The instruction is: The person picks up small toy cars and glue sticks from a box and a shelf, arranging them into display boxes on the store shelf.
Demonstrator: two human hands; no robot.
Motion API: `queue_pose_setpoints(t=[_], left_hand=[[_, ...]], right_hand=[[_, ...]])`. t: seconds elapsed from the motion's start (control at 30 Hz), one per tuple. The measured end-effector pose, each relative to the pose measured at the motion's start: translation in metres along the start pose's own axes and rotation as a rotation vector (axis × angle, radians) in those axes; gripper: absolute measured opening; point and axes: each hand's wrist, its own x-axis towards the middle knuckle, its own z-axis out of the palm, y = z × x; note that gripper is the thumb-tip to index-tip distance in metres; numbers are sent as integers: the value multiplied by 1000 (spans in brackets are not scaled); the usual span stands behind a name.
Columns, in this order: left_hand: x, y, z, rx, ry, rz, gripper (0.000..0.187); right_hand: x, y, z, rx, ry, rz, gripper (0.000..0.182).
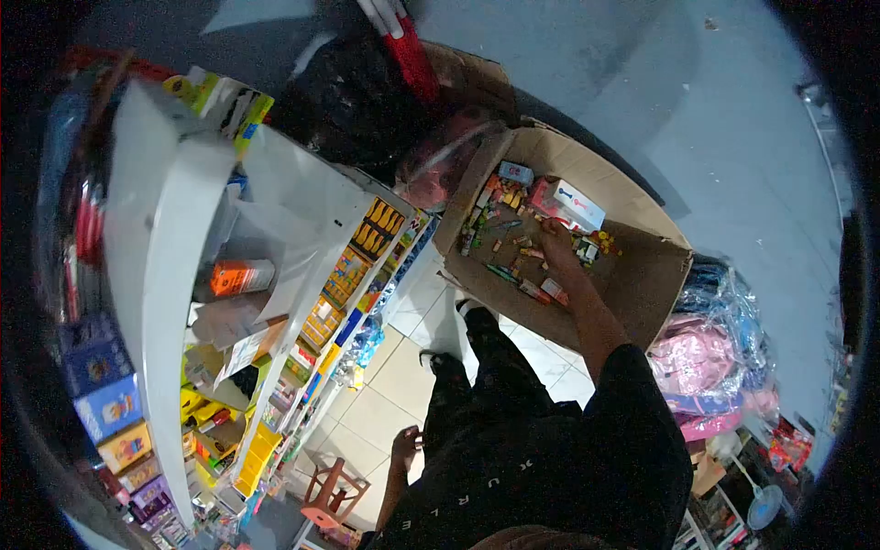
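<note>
My right hand [557, 244] reaches into a large open cardboard box [632, 247], its fingers closed among small items; what they hold is too small to make out. Close beside it lies a white box [576, 205] with a pink side. Small colourful packets and tubes [507, 240] are scattered over the box's bottom, with a small blue box [516, 172] near the far corner. My left hand [406, 445] hangs low beside my left leg with curled fingers, and anything in it is too small to name.
Shelves with packaged goods [323, 321] run along the left. A black bag [344, 101] lies beyond them. Plastic-wrapped pink goods [701, 357] stand right of the box. A small reddish-brown stool [333, 495] stands on the tiled floor [367, 417].
</note>
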Motion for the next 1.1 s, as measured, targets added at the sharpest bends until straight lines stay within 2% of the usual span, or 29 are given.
queue_pose_setpoints(t=[0.07,0.1,0.13,0.17,0.2,0.23,0.27,0.3,0.33,0.37,0.43,0.47,0.5,0.57,0.67,0.77,0.8,0.9,1.1], left_hand=[[-15,55,28,55,61,123,47],[11,92,55,-26,-24,253,44],[1,117,63,19,25,264,47],[-9,131,65,-34,-39,382,49],[-35,161,70,-107,-53,401,51],[-45,197,83,-75,-30,403,52],[-36,213,86,-107,-158,539,53],[-66,252,106,-186,-176,530,51],[-88,275,119,-291,-282,598,52],[-110,294,128,-333,-379,669,56],[-155,324,144,-501,-527,674,55],[-167,329,149,-591,-588,681,55],[-172,330,150,-677,-657,692,56],[-134,313,137,-826,-657,626,52],[-127,279,104,-1034,-701,536,46],[-122,245,79,-1232,-730,549,41],[-123,236,69,-1276,-718,540,41],[-132,215,47,-1326,-713,566,39],[-142,186,15,-1243,-782,658,37]], right_hand=[[-27,-58,21,475,-14,287,17],[-32,-106,15,546,-55,197,20],[-46,-114,22,647,-90,220,23],[-63,-124,28,741,-125,247,26],[-109,-172,56,769,-126,263,39],[-128,-190,70,805,-234,284,42],[-143,-203,82,833,-342,308,46],[-160,-213,95,854,-452,342,50],[-178,-223,113,860,-630,350,49],[-193,-220,134,778,-655,381,46],[-221,-204,173,604,-707,437,40],[-229,-183,191,504,-801,424,33],[-243,-171,211,179,-815,184,31],[-275,-153,249,-442,-789,-331,29],[-312,-142,286,-747,-854,-593,41],[-337,-113,309,-939,-942,-681,52],[-357,-132,316,-954,-1048,-688,55],[-378,-133,331,-1038,-1171,-663,55],[-388,-121,345,-907,-1223,-603,48]])
